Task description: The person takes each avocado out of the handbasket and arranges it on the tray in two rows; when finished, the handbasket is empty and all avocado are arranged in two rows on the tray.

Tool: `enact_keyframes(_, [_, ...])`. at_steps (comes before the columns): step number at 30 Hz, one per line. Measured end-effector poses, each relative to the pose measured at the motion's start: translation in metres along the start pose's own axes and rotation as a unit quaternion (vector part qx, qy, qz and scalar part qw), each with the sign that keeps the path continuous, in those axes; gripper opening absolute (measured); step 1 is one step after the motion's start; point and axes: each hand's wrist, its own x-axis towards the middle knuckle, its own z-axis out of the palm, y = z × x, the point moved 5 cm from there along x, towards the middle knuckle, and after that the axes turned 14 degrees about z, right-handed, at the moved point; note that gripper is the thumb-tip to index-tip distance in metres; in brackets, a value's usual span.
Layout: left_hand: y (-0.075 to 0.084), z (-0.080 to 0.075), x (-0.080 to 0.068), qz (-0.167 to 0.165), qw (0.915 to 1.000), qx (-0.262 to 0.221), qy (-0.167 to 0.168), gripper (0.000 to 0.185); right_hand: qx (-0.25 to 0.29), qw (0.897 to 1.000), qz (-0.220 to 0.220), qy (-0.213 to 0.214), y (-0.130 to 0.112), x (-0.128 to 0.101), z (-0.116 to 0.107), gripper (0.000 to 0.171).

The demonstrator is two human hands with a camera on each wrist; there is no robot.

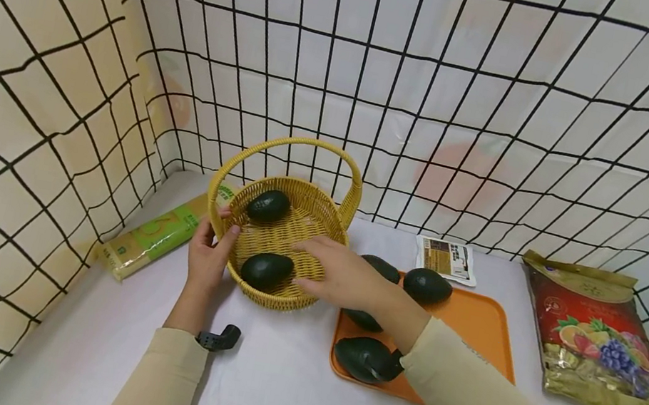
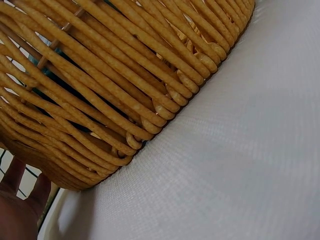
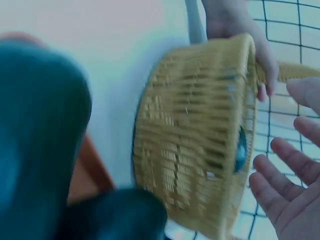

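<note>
A yellow wicker basket with a tall arched handle stands on the white cloth, two dark green avocados lying inside it. My left hand holds the basket's left rim near the foot of the handle, thumb on the inner side. Over the basket's right side reaches my right hand, its fingers spread and nothing between them, as the right wrist view also shows. Several more avocados lie on an orange tray, partly covered by my right forearm.
Left of the basket lies a green and yellow packet. A small white and brown sachet is behind the tray, and a big red and gold fruit-print bag lies at the right. Black wire mesh walls the back and sides.
</note>
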Motion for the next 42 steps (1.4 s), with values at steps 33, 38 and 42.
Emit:
enact_keyframes(33, [0.001,0.000,0.002,-0.003,1.0000,0.002,-0.003,0.039,-0.036,0.995,0.075,-0.051,-0.014,0.056,0.056,0.070])
enact_keyframes(38, [0.001,0.000,0.001,0.003,1.0000,0.001,0.002,0.039,-0.040,0.995,0.074,-0.055,-0.014,0.056,0.056,0.072])
enact_keyframes(42, [0.001,0.000,0.001,0.004,1.0000,0.000,0.004,0.038,-0.037,0.995,0.068,-0.055,-0.014,0.055,0.056,0.071])
